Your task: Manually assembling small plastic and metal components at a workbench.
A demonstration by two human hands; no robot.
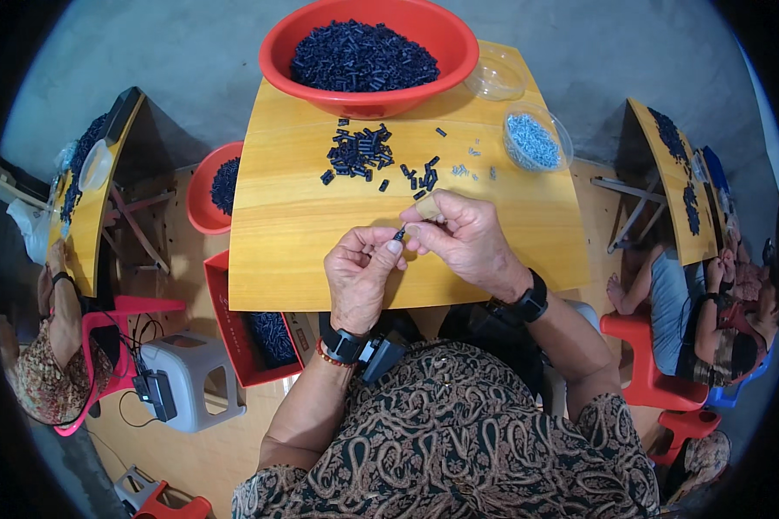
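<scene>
Over the near part of the yellow table, my left hand pinches a small dark plastic piece between thumb and fingers. My right hand meets it from the other side, its thumb and fingertips closed at the piece's upper end. Whether something tiny sits in the right fingertips I cannot make out. A tan wrap covers one right finger. Just beyond my hands lie a few loose dark pieces, with a larger pile of dark pieces behind them. Small silvery pins or screws are scattered to the right.
A red basin heaped with dark pieces stands at the table's far edge. Right of it are a clear lid and a clear tub of silvery parts. A red box and a grey stool stand left; other people sit at both sides.
</scene>
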